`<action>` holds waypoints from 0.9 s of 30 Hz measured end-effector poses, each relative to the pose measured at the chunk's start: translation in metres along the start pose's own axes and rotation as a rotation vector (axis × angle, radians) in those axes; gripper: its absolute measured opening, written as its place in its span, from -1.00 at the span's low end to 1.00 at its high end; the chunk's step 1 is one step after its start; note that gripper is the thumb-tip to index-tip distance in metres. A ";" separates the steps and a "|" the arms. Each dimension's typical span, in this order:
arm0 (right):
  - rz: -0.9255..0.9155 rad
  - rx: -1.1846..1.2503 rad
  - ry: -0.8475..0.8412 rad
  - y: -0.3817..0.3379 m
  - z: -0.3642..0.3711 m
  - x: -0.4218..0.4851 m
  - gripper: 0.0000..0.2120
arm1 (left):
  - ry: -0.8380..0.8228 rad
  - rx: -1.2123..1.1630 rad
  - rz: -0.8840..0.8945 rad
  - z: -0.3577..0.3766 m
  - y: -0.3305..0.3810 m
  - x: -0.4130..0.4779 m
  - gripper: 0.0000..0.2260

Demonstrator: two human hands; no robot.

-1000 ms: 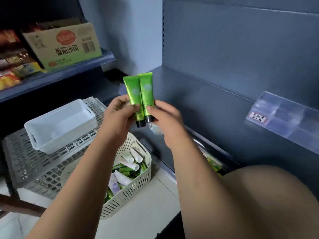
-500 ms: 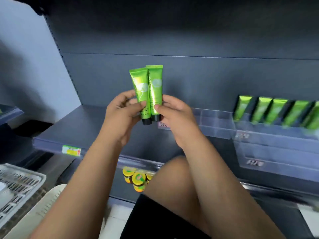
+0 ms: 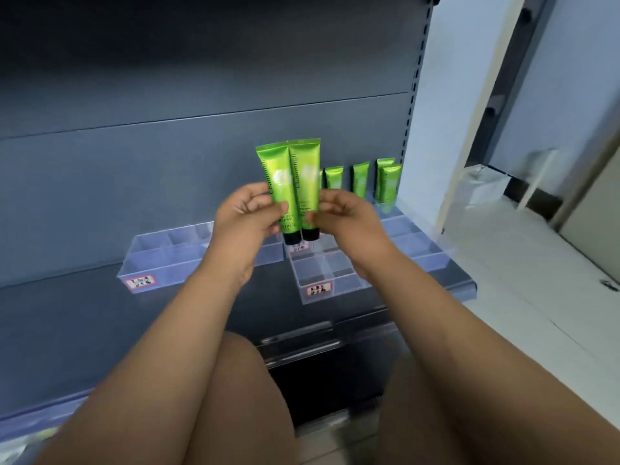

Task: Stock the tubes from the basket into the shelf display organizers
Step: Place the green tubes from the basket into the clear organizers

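L hand (image 3: pixel 248 223) grips left tube (image 3: pixel 278 189), R hand (image 3: pixel 345 219) grips right tube (image 3: pixel 307 186); both tubes upright, caps down, side by side & touching, held w/ thumb + fingers at lower half. Pair sits at centre of view, above shelf (image 3: pixel 84 317). Clear organizers: left one (image 3: pixel 161 260) at 9 o'clock of hands, mid one (image 3: pixel 322 273) at 6 o'clock, right one (image 3: pixel 416 246) at 3 o'clock. Stocked tubes (image 3: pixel 360 179) stand upright in back row at 2 o'clock, just behind R hand. Basket not in view. Floor (image 3: pixel 523 280) to the right.
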State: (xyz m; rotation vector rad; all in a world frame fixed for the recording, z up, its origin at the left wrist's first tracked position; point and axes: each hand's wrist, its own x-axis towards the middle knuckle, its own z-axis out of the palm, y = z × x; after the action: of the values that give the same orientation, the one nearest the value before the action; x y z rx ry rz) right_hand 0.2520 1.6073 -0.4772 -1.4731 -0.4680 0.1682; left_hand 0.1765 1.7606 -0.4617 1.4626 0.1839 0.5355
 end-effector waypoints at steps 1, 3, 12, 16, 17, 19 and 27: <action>0.012 -0.015 0.026 0.005 -0.013 0.002 -0.67 | -0.008 0.004 -0.003 0.012 -0.004 0.004 -0.74; 0.031 -0.024 0.068 0.013 -0.037 0.006 -0.66 | -0.023 0.021 -0.009 0.032 -0.013 0.011 -0.78; 0.049 -0.076 0.159 0.025 -0.096 0.043 -0.69 | -0.036 0.118 -0.046 0.085 -0.041 0.050 -0.75; 0.070 -0.105 0.136 0.031 -0.103 0.056 -0.78 | -0.077 0.155 -0.043 0.101 -0.050 0.065 -0.75; 0.069 -0.112 0.131 0.033 -0.103 0.060 -0.81 | -0.091 0.160 -0.034 0.106 -0.051 0.068 -0.74; 0.057 -0.099 0.121 0.037 -0.102 0.066 -0.83 | -0.112 0.175 -0.020 0.116 -0.053 0.073 -0.75; 0.052 -0.145 0.099 0.042 -0.114 0.084 -0.91 | -0.148 0.202 -0.033 0.124 -0.062 0.092 -0.69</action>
State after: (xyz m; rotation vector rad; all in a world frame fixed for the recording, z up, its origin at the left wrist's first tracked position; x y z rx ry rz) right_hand 0.3803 1.5403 -0.5049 -1.6280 -0.3684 0.1038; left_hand 0.3243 1.6906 -0.4886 1.6868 0.1481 0.3880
